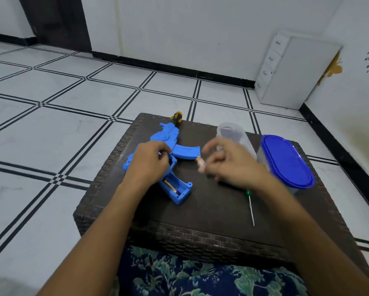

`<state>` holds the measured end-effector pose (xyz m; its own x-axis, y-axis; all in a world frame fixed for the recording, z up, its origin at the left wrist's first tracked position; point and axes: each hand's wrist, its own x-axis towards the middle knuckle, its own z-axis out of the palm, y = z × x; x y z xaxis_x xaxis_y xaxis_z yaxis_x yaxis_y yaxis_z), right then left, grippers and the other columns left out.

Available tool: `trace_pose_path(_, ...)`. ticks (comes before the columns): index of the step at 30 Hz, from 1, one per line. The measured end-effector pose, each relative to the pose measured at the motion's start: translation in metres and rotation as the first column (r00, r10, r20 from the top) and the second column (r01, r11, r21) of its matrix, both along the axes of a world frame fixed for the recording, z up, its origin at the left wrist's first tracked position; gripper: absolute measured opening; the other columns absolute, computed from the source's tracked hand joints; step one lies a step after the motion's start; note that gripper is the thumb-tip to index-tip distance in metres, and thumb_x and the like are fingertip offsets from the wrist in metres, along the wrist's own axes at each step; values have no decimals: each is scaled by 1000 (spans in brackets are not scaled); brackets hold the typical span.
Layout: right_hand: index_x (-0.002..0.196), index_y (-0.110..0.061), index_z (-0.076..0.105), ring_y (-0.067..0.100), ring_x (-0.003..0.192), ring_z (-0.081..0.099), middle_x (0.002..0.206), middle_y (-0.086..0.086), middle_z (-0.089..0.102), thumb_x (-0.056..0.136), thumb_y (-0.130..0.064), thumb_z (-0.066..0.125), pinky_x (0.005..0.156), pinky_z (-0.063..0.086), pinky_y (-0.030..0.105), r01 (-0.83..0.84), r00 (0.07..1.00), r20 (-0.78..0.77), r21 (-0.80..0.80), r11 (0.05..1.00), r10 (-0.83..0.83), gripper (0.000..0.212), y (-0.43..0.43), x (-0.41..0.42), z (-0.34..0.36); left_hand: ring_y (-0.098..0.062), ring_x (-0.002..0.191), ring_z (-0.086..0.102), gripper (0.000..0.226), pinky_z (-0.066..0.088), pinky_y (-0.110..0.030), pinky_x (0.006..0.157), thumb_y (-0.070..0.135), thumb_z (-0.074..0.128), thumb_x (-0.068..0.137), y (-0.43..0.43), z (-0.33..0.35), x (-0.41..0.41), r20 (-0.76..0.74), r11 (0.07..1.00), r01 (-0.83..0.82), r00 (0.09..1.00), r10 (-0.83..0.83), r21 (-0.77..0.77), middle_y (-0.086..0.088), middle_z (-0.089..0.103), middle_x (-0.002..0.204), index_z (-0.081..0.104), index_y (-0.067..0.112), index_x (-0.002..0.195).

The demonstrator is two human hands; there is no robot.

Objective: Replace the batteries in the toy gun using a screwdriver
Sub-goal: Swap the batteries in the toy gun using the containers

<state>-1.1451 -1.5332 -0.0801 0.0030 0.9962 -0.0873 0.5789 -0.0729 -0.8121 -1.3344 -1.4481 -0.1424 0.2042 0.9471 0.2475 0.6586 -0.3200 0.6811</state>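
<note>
On the tabletop (211,201), toy gun (168,150) at left, under the left hand (149,163); battery compartment (175,186) open at its near end. Right of it, right hand (230,163). Further right, lidded container (286,161), with open tub (232,133) just behind-left. Screwdriver (250,206) near the front, beneath the right wrist. Behind on the floor, drawer unit (290,71) against the wall.

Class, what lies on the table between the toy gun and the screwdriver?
In the head view, only bare dark table separates the toy gun from the screwdriver.
</note>
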Motion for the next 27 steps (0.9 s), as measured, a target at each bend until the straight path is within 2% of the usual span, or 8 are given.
trace_pose_path(4, 80, -16, 77, 3, 61, 62, 70, -4, 72, 79, -22, 80, 60, 51, 24, -82, 945, 318, 7, 997, 76, 7, -1, -38, -35, -12, 89, 54, 21, 31, -14, 74, 10, 62, 84, -5, 1, -13, -126, 991, 84, 987, -98, -105, -4, 64, 107, 74, 16, 101)
trace_pose_path(8, 85, -17, 78, 9, 69, 63, 76, -3, 72, 84, -23, 75, 60, 45, 22, -45, 914, 404, 31, 999, 28, 7, 3, -50, -41, -14, 109, 55, 17, 33, -17, 84, 8, 69, 80, -4, 4, -19, -135, 973, 155, 974, -179, -171, 1, 60, 116, 75, 17, 94)
trace_pose_path(12, 86, -16, 79, 12, 75, 64, 81, -1, 71, 83, -19, 72, 61, 45, 22, 3, 875, 485, 24, 1000, -14, 8, 6, -51, -41, -14, 103, 56, 17, 37, -19, 81, 6, 67, 80, -2, 5, -18, -131, 973, 146, 977, -171, -179, 1, 61, 115, 74, 19, 88)
trace_pose_path(18, 101, -14, 78, 20, 97, 62, 105, 1, 61, 87, -6, 66, 81, 53, 32, -152, 826, 545, -31, 988, 145, 20, 16, -52, -43, -15, 97, 61, 20, 41, -20, 74, 7, 64, 83, -1, 4, -14, -131, 963, 142, 976, -175, -230, 1, 67, 112, 74, 22, 91)
trace_pose_path(20, 94, -22, 79, 14, 90, 61, 98, -5, 54, 84, -7, 71, 79, 53, 30, -124, 839, 533, -7, 992, 109, 20, 19, -42, -45, -16, 99, 62, 20, 42, -20, 76, 6, 64, 83, 0, 4, -13, -121, 961, 132, 979, -165, -243, 0, 66, 113, 73, 23, 90)
trace_pose_path(23, 88, -23, 66, 12, 82, 61, 83, -9, 57, 78, -14, 79, 73, 50, 27, 96, 937, 335, 26, 995, -100, 19, 21, -42, -52, -20, 98, 64, 23, 50, -25, 78, 4, 63, 82, 1, 4, -12, -109, 956, 126, 981, -159, -263, -2, 67, 111, 70, 26, 84)
trace_pose_path(25, 84, -22, 57, 11, 78, 61, 80, -6, 62, 78, -16, 79, 68, 49, 27, 188, 960, 225, -63, 980, -169, 23, 27, -48, -56, -21, 95, 65, 27, 52, -26, 75, 1, 62, 82, 2, 6, -11, -103, 951, 123, 982, -158, -283, -3, 68, 108, 67, 28, 79)
trace_pose_path(27, 84, -16, 66, 10, 76, 62, 81, -3, 66, 81, -17, 78, 62, 53, 24, 136, 987, 113, -235, 962, -112, 13, 31, -47, -53, -19, 94, 64, 28, 48, -23, 71, 1, 62, 82, 3, 6, -11, -115, 950, 116, 981, -155, -289, -2, 68, 108, 67, 28, 79)
